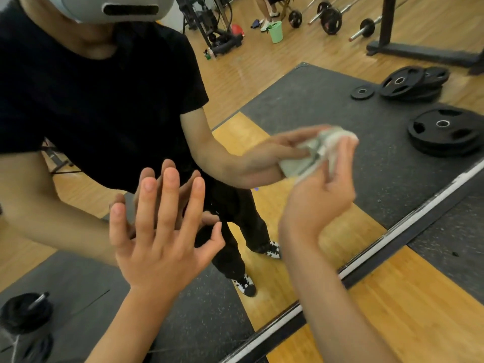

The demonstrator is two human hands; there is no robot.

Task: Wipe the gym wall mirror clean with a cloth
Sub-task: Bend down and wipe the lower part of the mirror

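Observation:
The wall mirror (262,82) fills most of the head view and reflects me in a black shirt. My left hand (159,231) lies flat against the glass with its fingers spread and straight, meeting its own reflection. My right hand (322,195) grips a crumpled whitish-green cloth (327,150) and presses it to the mirror at the right of centre. The cloth and that hand are blurred. Part of the cloth is hidden by my fingers.
The mirror's bottom edge, a white and dark strip (392,237), runs diagonally from lower centre to the right. Below it lie wooden floor (408,305) and black rubber mat (458,231). Reflected are weight plates (442,132), barbells, a green bucket (276,31) and a rack base.

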